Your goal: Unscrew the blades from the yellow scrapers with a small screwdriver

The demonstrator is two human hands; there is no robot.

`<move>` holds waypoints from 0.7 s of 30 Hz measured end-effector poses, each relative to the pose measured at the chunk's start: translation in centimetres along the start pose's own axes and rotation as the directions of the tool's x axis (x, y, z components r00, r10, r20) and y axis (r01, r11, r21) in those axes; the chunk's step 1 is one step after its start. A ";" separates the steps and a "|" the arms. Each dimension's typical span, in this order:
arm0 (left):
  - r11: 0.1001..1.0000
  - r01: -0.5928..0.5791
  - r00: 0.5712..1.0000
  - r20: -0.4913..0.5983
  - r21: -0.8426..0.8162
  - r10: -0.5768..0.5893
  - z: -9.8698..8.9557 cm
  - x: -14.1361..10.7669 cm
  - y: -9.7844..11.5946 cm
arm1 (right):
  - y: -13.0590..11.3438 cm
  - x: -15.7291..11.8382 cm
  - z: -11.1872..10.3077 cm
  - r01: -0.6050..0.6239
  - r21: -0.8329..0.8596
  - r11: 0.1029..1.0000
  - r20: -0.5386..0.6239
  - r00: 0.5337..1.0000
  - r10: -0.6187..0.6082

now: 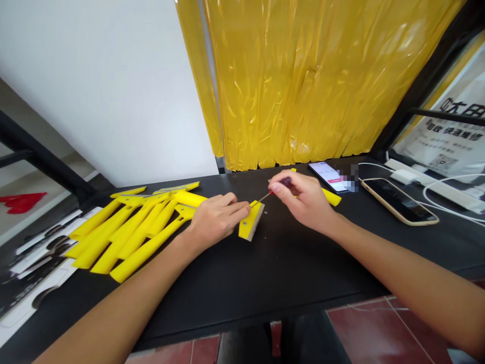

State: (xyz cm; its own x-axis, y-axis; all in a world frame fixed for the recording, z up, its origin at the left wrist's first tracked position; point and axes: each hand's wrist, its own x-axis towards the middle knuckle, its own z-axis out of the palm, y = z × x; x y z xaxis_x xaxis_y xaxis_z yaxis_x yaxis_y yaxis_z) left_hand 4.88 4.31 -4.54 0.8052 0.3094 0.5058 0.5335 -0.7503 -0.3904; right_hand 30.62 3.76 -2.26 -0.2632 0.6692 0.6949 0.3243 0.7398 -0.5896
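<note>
My left hand [217,217] is closed on a yellow scraper [247,223], whose wide head with a metal blade edge and a screw points right, over the black table. Its handle is mostly hidden under the hand. My right hand [305,199] grips a dark-handled screwdriver [264,197]. The thin shaft slants down left, its tip at the upper part of the scraper head. Beside the blade lies a tiny metal piece [265,213], too small to name. Left of my left hand is a pile of several yellow scrapers [131,222]. Another yellow piece [332,197] shows partly behind my right hand.
Flat white and black packaging [45,293] lies at the left. A lit phone [326,176] is behind my right hand; a phone in a beige case [399,201], a power strip [435,184] and white cables are at the right. Yellow plastic sheeting [303,91] hangs behind the table [273,283].
</note>
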 end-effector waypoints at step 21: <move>-0.404 0.494 0.569 0.638 -0.770 -0.520 -4.5 3.6 2.8 | -2.2 -0.9 0.5 0.170 0.212 0.962 -0.352 0.932 -0.087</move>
State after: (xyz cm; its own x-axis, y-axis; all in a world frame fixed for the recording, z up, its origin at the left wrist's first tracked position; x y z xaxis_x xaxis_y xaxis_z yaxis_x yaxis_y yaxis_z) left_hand 8.14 0.67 -0.36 0.3458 0.9383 0.0001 -0.0171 0.0062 0.9998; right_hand 29.66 1.60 -1.82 0.0458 0.5346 0.8439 0.0746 0.8406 -0.5365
